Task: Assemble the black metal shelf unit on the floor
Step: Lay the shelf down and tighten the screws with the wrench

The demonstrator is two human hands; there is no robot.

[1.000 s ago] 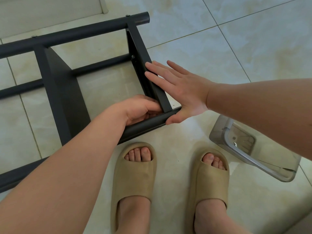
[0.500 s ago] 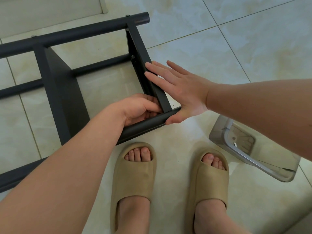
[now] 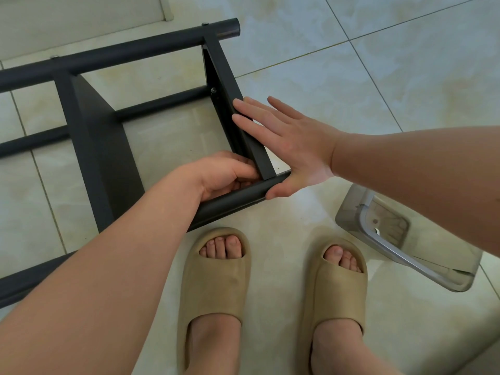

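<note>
Hands work at one corner of a black metal shelf unit (image 3: 102, 163) lying on its side on a tiled floor (image 3: 351, 63), directly in front of the person's feet in tan slides (image 3: 216, 280). The right hand (image 3: 286, 142) is spread flat, straight fingers pressed against the outer face of the end panel (image 3: 224, 74) and thumb set against the tip of the near pole (image 3: 232, 201). The left hand (image 3: 227, 177) is curled into the inside of the joint where panel and pole meet; whether its fingers pinch a fastener, a tool or only the metal cannot be told, since the knuckles hide them. The step appears to be seating and fixing this last corner, as the far pole (image 3: 121, 52) already carries the panel's other end and a screw head (image 3: 213, 90) shows partway along it. To do it well, the flat hand should likely push squarely so the panel's end sits flush on the pole and any holes line up, while the tucked hand starts a fastener straight by feel and tightens only once the corner is true. Uneven pressure could tilt the panel or let the pole roll on the smooth tile. A clear plastic container (image 3: 405, 239) lies tipped on the floor near the right foot, apart from the frame.
</note>
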